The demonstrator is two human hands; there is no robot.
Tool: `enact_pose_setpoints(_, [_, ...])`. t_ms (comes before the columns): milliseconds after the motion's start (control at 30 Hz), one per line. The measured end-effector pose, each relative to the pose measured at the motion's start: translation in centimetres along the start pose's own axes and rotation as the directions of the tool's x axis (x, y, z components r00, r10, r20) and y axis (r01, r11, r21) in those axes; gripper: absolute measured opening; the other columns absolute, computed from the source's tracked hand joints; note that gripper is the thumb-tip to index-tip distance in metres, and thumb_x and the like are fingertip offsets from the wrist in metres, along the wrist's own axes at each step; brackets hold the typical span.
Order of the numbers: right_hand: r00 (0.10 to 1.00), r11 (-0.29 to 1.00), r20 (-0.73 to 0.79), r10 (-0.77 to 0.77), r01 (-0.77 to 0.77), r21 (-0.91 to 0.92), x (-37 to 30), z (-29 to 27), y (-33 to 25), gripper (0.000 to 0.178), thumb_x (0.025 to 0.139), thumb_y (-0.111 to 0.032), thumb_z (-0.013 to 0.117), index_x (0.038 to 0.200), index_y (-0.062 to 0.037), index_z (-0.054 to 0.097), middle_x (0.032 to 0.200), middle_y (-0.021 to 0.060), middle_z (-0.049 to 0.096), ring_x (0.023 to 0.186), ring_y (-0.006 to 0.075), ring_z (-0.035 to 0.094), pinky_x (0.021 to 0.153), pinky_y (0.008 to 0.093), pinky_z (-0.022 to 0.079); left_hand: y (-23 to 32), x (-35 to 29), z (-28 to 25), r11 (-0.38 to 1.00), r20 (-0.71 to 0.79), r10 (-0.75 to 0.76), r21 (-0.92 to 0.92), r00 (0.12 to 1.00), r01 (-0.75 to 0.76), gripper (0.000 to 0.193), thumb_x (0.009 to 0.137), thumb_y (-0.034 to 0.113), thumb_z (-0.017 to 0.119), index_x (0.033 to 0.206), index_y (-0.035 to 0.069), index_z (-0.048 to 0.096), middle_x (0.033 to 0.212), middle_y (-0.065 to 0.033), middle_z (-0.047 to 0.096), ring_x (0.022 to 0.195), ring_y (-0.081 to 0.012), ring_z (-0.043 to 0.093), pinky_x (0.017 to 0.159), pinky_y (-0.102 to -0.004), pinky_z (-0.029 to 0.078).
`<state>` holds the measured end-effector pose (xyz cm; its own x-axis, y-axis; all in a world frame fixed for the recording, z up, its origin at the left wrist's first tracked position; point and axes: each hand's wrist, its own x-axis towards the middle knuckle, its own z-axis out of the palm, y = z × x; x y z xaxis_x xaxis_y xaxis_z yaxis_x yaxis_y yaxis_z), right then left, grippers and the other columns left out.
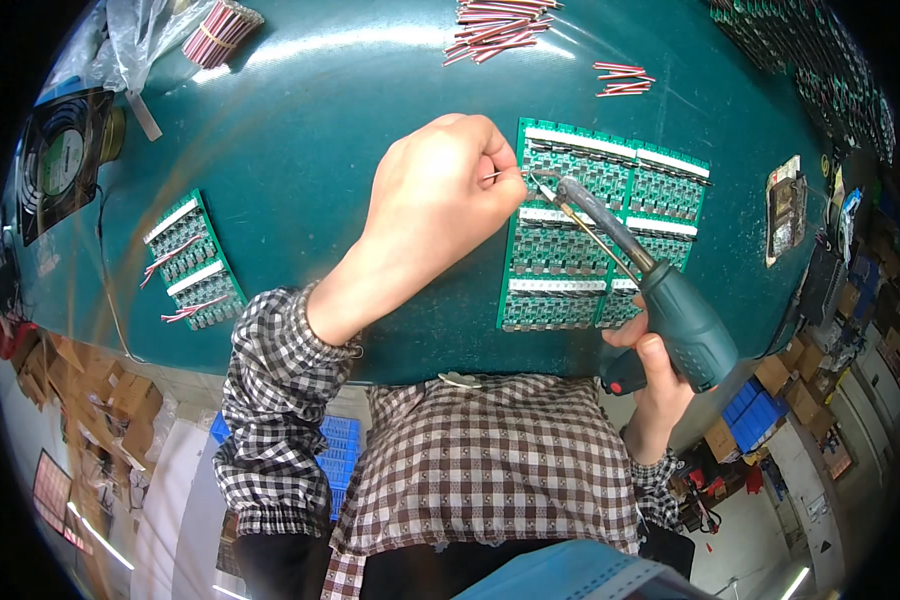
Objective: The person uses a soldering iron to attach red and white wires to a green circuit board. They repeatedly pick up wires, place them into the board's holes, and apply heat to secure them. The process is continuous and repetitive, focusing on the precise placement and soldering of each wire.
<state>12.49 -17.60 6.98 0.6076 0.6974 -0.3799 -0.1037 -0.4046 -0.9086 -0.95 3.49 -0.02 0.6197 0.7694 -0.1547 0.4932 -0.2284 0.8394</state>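
My left hand (pixel 442 182) is closed in a pinch at the upper left of a panel of green circuit boards (pixel 560 262). A thin wire (pixel 491 177) shows between its fingers, mostly hidden by them. My right hand (pixel 660 388) is wrapped around the handle of a dark green soldering gun (pixel 686 325). The gun's long barrel slants up and left over the panel. Its tip, beside a thin metal feed tube (pixel 602 246), is close to my left fingertips; whether it touches the wire or the board I cannot tell. White connector strips run across the panel.
A smaller board panel (pixel 195 262) with red-and-white wires lies left. Wire piles (pixel 498 28) (pixel 623 79) and a tied wire bundle (pixel 222 34) lie at the back. A fan (pixel 65 165) stands far left, stacked boards (pixel 820 60) far right. A blue crate (pixel 339 452) is below the table edge.
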Motion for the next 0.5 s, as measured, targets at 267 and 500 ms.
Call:
enact_pose_setpoints(267, [1.000,0.998,-0.018,-0.013,0.012,-0.069,0.07,0.44,-0.09,0.051,0.084,-0.022,0.066,0.116,0.0151,0.051,0.074,0.0113,0.058,0.068,0.0199,0.060,0.065,0.0380,0.058,-0.11,0.02,0.11,1.000,-0.006,0.005,-0.002,1.000,-0.005,0.009,0.069,0.010,0.067,0.071,0.004,0.061,0.069,-0.0106,0.061,0.062,-0.0272,0.061,0.058,-0.0373,0.049])
enact_pose_setpoints(500, [1.000,0.997,-0.010,-0.011,0.010,-0.071,0.04,0.24,0.15,0.050,0.084,-0.021,0.066,0.116,0.0148,0.051,0.075,0.0117,0.059,0.068,0.0201,0.060,0.065,0.0384,0.058,-0.10,0.04,0.20,1.000,-0.010,0.013,0.000,1.000,-0.013,0.009,0.069,0.010,0.067,0.070,0.004,0.061,0.069,-0.0106,0.061,0.062,-0.0275,0.061,0.057,-0.0372,0.049])
